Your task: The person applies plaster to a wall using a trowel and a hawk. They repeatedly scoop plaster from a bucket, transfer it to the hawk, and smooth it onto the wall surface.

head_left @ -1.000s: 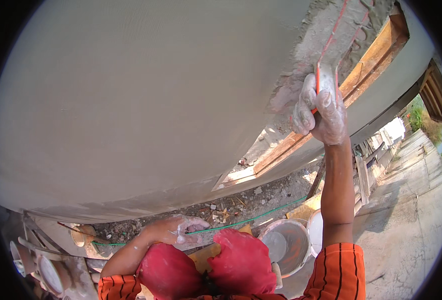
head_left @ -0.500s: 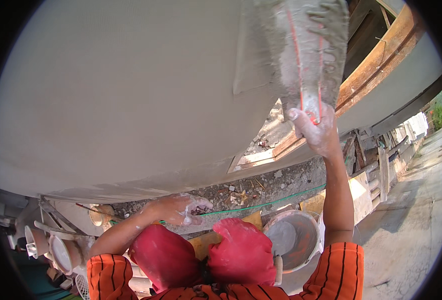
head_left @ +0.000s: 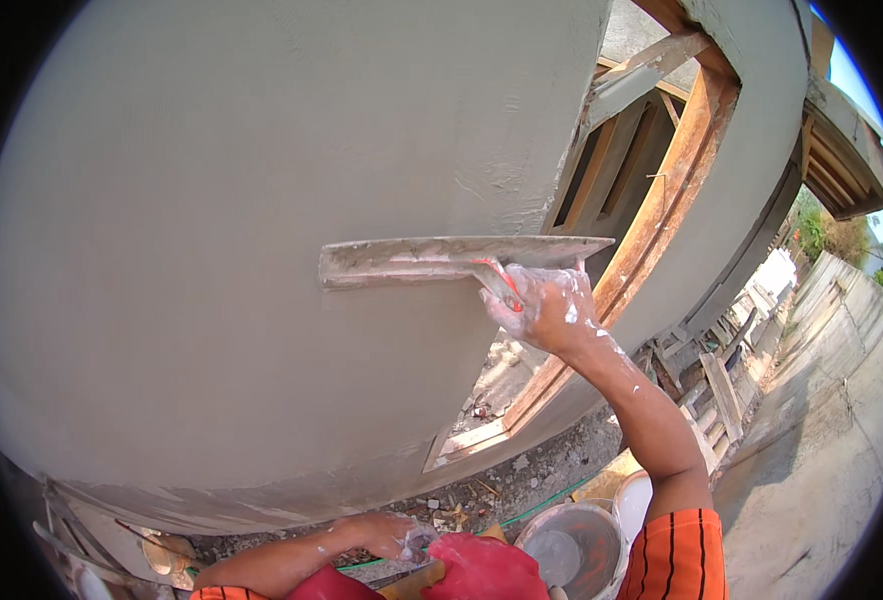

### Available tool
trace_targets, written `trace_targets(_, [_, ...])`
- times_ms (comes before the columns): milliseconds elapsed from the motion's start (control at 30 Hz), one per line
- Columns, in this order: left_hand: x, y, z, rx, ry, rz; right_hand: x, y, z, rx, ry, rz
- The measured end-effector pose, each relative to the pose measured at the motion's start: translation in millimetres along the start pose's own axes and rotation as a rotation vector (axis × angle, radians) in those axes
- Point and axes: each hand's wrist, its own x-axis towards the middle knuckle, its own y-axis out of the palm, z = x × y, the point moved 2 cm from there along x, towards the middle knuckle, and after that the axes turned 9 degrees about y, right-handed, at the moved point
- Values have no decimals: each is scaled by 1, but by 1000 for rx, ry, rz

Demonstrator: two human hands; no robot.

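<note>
My right hand [head_left: 552, 310] is closed around the red-edged handle of a long plastering trowel [head_left: 402, 260]. The trowel lies nearly level against the grey plastered wall [head_left: 212, 230], its right end reaching over the edge of the window opening. White-grey plaster is smeared on my right hand and wrist. Low in the view, my left hand [head_left: 392, 535] rests beside my red-clothed knee [head_left: 487, 570]. Its fingers are loosely bent and apart, partly hidden by the knee, and I see nothing in them.
A wooden window frame [head_left: 662, 190] borders the opening at the right. Below me stands a bucket [head_left: 572, 545] with grey mix inside. Rubble and a green hose [head_left: 552, 498] run along the wall's foot. Planks [head_left: 722, 390] lie by a concrete path [head_left: 812, 430] at the right.
My right hand has brought the trowel down and left, turning it from upright to nearly level on the wall. The view has tilted up, so my left hand and knees sit lower.
</note>
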Motion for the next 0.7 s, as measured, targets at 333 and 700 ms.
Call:
trace_targets(333, [17,1,-16,94,90,76,202,-171,-43,71,128,-392])
trace_targets(700, [-4,10,3,112,97,-141,177,-109,40,467,139,-91])
